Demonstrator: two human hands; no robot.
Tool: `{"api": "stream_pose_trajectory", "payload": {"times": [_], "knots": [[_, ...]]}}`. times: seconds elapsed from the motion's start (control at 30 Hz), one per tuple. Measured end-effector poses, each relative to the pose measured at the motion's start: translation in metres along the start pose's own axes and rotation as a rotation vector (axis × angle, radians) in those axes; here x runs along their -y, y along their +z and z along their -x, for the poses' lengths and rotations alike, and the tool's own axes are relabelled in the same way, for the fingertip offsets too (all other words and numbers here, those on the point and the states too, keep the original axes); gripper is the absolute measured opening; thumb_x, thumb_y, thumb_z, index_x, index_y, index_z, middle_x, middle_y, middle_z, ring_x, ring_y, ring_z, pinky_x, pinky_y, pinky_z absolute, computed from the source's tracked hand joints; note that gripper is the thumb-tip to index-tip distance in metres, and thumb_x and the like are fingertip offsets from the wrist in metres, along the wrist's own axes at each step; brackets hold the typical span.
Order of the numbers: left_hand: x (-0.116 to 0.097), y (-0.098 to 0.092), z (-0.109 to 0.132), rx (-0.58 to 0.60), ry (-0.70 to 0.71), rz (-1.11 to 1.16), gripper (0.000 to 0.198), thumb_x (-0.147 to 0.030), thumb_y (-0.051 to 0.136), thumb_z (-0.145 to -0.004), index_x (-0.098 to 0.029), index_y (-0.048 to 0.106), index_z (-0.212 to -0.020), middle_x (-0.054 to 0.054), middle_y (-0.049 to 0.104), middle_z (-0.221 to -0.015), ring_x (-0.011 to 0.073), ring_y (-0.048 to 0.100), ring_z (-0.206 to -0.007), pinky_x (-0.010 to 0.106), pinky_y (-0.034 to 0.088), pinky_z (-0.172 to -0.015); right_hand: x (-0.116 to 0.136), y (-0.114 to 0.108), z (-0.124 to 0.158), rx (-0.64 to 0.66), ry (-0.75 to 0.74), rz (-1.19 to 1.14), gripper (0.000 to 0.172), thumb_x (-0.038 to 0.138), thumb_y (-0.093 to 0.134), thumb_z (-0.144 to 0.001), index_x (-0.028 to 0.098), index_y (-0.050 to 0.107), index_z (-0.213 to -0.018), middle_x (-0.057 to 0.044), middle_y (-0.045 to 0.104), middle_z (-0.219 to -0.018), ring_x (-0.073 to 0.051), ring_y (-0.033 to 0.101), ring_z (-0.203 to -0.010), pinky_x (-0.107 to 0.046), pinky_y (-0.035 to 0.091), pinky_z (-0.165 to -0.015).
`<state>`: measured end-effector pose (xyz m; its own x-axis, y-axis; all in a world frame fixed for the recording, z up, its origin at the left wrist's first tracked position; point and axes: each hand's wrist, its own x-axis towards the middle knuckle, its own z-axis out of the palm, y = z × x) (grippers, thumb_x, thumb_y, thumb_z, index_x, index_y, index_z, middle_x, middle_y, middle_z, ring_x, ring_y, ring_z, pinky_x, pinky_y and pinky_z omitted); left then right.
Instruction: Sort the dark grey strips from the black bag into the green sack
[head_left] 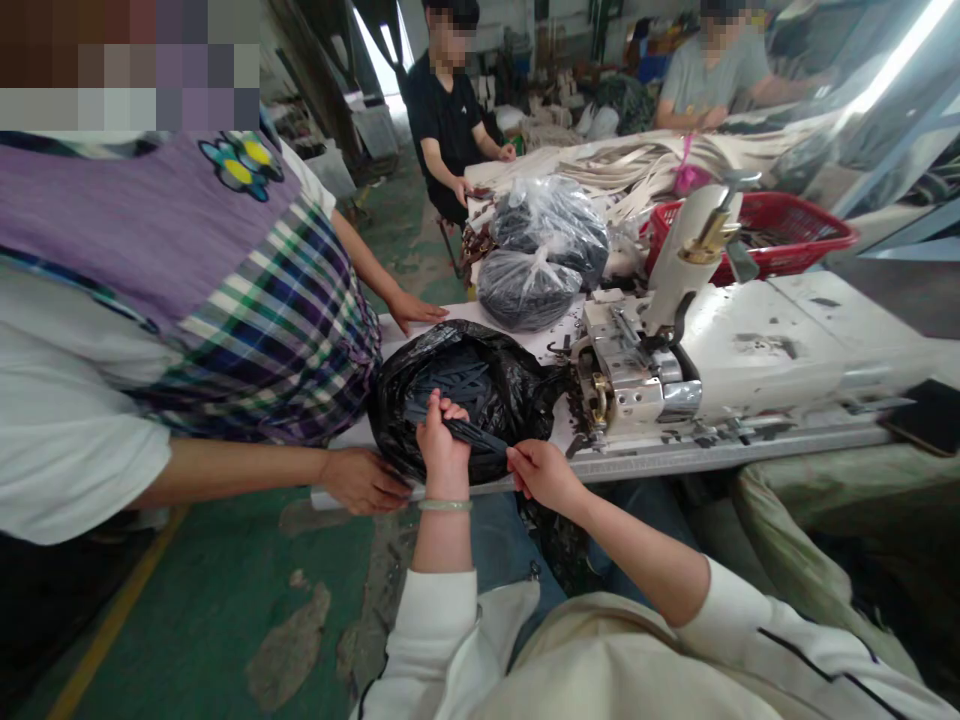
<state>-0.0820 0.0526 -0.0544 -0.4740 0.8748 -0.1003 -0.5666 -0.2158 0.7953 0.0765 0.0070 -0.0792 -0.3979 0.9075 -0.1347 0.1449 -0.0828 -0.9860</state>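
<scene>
The left hand [442, 445], with a pale green bangle [445, 505] on its wrist, is closed in a firm grip around a narrow black strip [472, 433]; the right hand [544, 475], nearer the white industrial sewing machine [637, 365], is curled, its fingers pinching the strip's far end; the strip lies just left of the sewing machine, stretched between both hands over the mouth of a crumpled black plastic bag [397, 420] that holds more dark strips; that bag sits touching the sewing machine's left side.

A co-worker in a plaid purple-and-green apron [277, 320] stands left of the sewing machine, across the black plastic bag from the person; one of the co-worker's hands [364, 480] lies just beside the bag, and the other hand [412, 310] rests farther along the white tabletop [420, 325], its fingers spread; behind the sewing machine, two clear plastic bags of black strips [544, 240] sit piled together; a red plastic basket [757, 225] stands beyond the machine's upright head, next to a long heap of cream straps [637, 170]; farther beyond the sewing machine sit a co-worker in a black T-shirt [446, 120] and a co-worker in a grey T-shirt [712, 70], each with hands at the heap; a black phone [926, 415] lies at the table's edge, right of the sewing machine.
</scene>
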Motion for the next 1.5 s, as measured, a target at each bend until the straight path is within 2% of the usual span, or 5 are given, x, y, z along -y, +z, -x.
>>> {"api": "stream_pose_trajectory", "payload": {"times": [0.13,0.47,0.87,1.1,1.5], "knots": [[-0.008,-0.009,-0.020,0.052,-0.010,-0.084,0.035,-0.049,0.070,-0.071,-0.020,0.058,-0.086,-0.012,0.032,-0.050,-0.0004,0.027,-0.038,0.011,0.027,-0.042,-0.006,-0.026,-0.002,-0.078,0.014,0.011,0.037,0.048,0.042,-0.088,0.020,0.051,-0.065,0.004,0.048,-0.043,-0.009,0.039,-0.032,-0.022,0.027,-0.037],[-0.024,-0.004,0.000,0.632,-0.715,-0.629,0.033,-0.029,0.085,-0.053,-0.007,0.067,-0.069,0.011,0.063,-0.058,0.0146,0.053,-0.039,0.020,0.031,-0.031,0.053,-0.068,-0.030,0.299,-0.395,0.747,0.024,0.020,0.053,-0.084,0.016,0.054,-0.060,-0.004,0.056,-0.061,-0.013,0.048,-0.057,-0.025,0.028,-0.054],[-0.016,0.002,0.033,0.589,-0.457,-0.625,0.029,-0.035,0.076,-0.065,-0.014,0.058,-0.072,-0.002,0.056,-0.053,0.0073,0.046,-0.039,0.018,0.034,-0.037,0.020,-0.024,-0.023,0.136,0.006,-0.675,0.024,0.035,0.075,-0.069,0.014,0.065,-0.071,0.001,0.062,-0.059,-0.005,0.054,-0.048,-0.015,0.045,-0.049],[-0.006,0.006,0.042,0.410,-0.281,-0.616,0.030,-0.035,0.074,-0.068,-0.016,0.056,-0.081,0.000,0.064,-0.056,0.0079,0.049,-0.039,0.018,0.036,-0.039,0.018,-0.020,-0.020,0.039,0.089,-0.950,0.024,0.031,0.078,-0.068,0.012,0.071,-0.079,0.001,0.061,-0.055,-0.004,0.055,-0.049,-0.011,0.046,-0.046],[-0.038,0.007,0.053,0.374,-0.480,-0.470,0.039,-0.033,0.076,-0.064,-0.017,0.049,-0.087,0.004,0.068,-0.065,0.0111,0.056,-0.045,0.016,0.030,-0.037,0.035,-0.024,-0.015,0.079,0.076,-1.078,0.021,0.026,0.075,-0.072,0.011,0.071,-0.086,0.002,0.056,-0.057,-0.003,0.049,-0.050,-0.009,0.045,-0.047]]}}
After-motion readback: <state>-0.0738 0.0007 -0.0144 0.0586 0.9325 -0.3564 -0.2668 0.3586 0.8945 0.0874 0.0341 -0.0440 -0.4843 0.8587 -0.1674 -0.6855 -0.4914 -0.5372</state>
